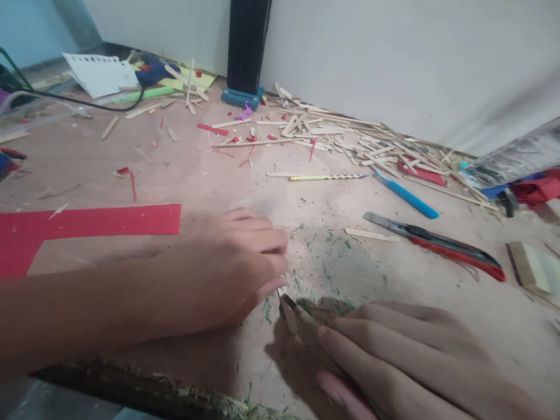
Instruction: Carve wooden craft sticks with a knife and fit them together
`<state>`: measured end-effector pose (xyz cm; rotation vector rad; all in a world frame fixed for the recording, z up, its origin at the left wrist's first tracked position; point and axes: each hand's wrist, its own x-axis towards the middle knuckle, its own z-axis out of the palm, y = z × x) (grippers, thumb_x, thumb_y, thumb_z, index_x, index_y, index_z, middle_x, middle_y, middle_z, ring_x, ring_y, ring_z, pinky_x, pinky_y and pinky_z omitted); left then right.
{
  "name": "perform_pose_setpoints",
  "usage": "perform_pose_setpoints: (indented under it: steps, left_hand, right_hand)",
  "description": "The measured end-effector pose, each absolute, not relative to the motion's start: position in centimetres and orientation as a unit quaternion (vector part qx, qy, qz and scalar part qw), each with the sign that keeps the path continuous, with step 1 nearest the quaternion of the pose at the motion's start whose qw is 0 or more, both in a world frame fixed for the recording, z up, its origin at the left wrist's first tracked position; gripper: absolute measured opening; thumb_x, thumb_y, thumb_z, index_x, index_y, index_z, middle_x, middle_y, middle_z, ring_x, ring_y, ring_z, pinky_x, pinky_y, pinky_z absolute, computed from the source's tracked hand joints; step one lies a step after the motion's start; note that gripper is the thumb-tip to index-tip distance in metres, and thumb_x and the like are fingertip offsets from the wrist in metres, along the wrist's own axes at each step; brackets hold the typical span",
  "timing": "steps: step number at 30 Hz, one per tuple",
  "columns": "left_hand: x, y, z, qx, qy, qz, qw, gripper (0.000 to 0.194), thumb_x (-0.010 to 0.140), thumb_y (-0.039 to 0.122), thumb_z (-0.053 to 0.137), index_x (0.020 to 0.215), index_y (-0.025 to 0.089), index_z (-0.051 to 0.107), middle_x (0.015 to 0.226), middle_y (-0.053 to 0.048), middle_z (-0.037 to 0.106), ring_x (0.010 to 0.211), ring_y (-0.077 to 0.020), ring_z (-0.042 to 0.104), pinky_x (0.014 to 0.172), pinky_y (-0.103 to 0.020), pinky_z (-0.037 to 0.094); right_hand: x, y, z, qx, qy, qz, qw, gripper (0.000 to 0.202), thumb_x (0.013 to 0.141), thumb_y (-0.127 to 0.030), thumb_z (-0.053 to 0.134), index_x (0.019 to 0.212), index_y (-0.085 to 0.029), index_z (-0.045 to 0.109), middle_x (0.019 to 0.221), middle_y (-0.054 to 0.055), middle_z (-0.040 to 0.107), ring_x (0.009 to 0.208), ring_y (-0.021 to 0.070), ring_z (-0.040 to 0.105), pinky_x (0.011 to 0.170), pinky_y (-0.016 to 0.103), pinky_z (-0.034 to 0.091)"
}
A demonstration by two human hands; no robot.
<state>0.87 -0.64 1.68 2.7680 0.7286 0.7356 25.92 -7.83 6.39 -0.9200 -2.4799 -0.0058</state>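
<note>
My left hand (240,262) lies on the table with its fingers curled and pressed together. From under its fingertips a thin wooden stick (289,315) points toward the front edge, and the hand is closed on it. My right hand (402,356) is closed round a slim tool with a light wooden handle (307,325). The tool's dark tip touches or overlaps the stick close to my left fingertips; the rest of the tool is hidden by the right hand. Green shavings (326,268) are scattered on the table around both hands.
A red-handled utility knife (446,248) and blue pen-like tool (406,195) lie at the right, near a wooden block (529,268). Beyond are a patterned pencil (328,177) and piled sticks (324,131). Red paper (109,221) lies left. A black upright (247,46) stands behind.
</note>
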Motion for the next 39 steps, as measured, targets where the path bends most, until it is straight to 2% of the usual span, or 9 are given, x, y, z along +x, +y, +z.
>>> perform_pose_setpoints:
  steps: [3, 9, 16, 20, 24, 33, 36, 39]
  left_hand:
    - [0.7, -0.8, 1.9, 0.936, 0.237, 0.248, 0.075, 0.026, 0.114, 0.019, 0.060, 0.098, 0.019, 0.081, 0.102, -0.003, 0.078, 0.095, -0.0222, 0.066, 0.093, -0.041, 0.045]
    - [0.5, -0.7, 2.2, 0.945, 0.225, 0.227, 0.073, 0.025, 0.111, 0.015, 0.059, 0.096, 0.020, 0.079, 0.099, -0.002, 0.076, 0.091, -0.0220, 0.064, 0.091, -0.041, 0.046]
    - [0.1, -0.3, 2.7, 0.969, 0.178, 0.163, 0.058, 0.016, 0.103, 0.010, 0.071, 0.092, 0.021, 0.068, 0.097, -0.001, 0.069, 0.089, -0.0223, 0.060, 0.088, -0.040, 0.042]
    - [0.1, -0.4, 2.6, 0.975, 0.170, 0.144, 0.008, 0.017, 0.101, 0.012, 0.075, 0.092, 0.023, 0.065, 0.095, -0.001, 0.066, 0.086, -0.0246, 0.056, 0.088, -0.042, 0.043]
    - [0.2, -0.7, 2.4, 0.975, 0.168, 0.147, -0.023, 0.017, 0.101, 0.013, 0.075, 0.091, 0.022, 0.065, 0.091, -0.001, 0.064, 0.084, -0.0250, 0.055, 0.088, -0.043, 0.043]
    - [0.7, -1.1, 2.6, 0.975, 0.174, 0.141, -0.011, 0.014, 0.097, 0.011, 0.079, 0.093, 0.020, 0.068, 0.090, -0.003, 0.064, 0.082, -0.0258, 0.056, 0.081, -0.042, 0.047]
    - [0.7, -0.9, 2.5, 0.974, 0.178, 0.138, -0.004, 0.016, 0.097, 0.010, 0.080, 0.091, 0.020, 0.068, 0.091, -0.003, 0.064, 0.084, -0.0259, 0.058, 0.081, -0.042, 0.047]
    - [0.5, -0.6, 2.4, 0.973, 0.183, 0.142, 0.015, 0.019, 0.098, 0.010, 0.081, 0.092, 0.021, 0.066, 0.095, -0.002, 0.066, 0.088, -0.0245, 0.061, 0.084, -0.041, 0.048]
  right_hand:
    - [25.9, -8.1, 5.7, -0.345, -0.906, -0.017, 0.247, 0.035, 0.103, -0.061, 0.077, 0.105, -0.027, 0.085, 0.079, 0.007, 0.075, 0.078, 0.0235, 0.077, 0.061, 0.031, 0.066]
    - [26.0, -7.7, 5.3, -0.341, -0.906, -0.022, 0.247, 0.041, 0.103, -0.065, 0.073, 0.106, -0.026, 0.084, 0.080, 0.008, 0.073, 0.077, 0.0231, 0.075, 0.061, 0.031, 0.065]
    - [26.2, -7.5, 5.0, -0.339, -0.909, -0.018, 0.243, 0.041, 0.104, -0.065, 0.072, 0.107, -0.025, 0.084, 0.080, 0.008, 0.073, 0.076, 0.0223, 0.074, 0.061, 0.031, 0.064]
    - [26.4, -7.4, 4.9, -0.337, -0.910, -0.016, 0.239, 0.041, 0.105, -0.065, 0.072, 0.107, -0.025, 0.083, 0.080, 0.008, 0.073, 0.076, 0.0219, 0.074, 0.061, 0.031, 0.064]
    - [26.6, -7.2, 4.9, -0.335, -0.912, -0.014, 0.237, 0.041, 0.105, -0.064, 0.071, 0.107, -0.025, 0.083, 0.080, 0.008, 0.073, 0.075, 0.0215, 0.073, 0.061, 0.031, 0.063]
    - [26.6, -7.3, 5.2, -0.329, -0.916, -0.011, 0.231, 0.041, 0.106, -0.063, 0.070, 0.109, -0.023, 0.082, 0.082, 0.008, 0.073, 0.075, 0.0206, 0.073, 0.062, 0.031, 0.063]
    - [26.5, -7.6, 5.3, -0.327, -0.917, -0.001, 0.229, 0.038, 0.107, -0.059, 0.070, 0.110, -0.023, 0.082, 0.082, 0.007, 0.073, 0.074, 0.0203, 0.073, 0.063, 0.031, 0.063]
    - [26.6, -7.7, 5.6, -0.323, -0.918, 0.021, 0.228, 0.028, 0.109, -0.048, 0.070, 0.111, -0.022, 0.080, 0.082, 0.006, 0.074, 0.074, 0.0190, 0.073, 0.064, 0.030, 0.063]
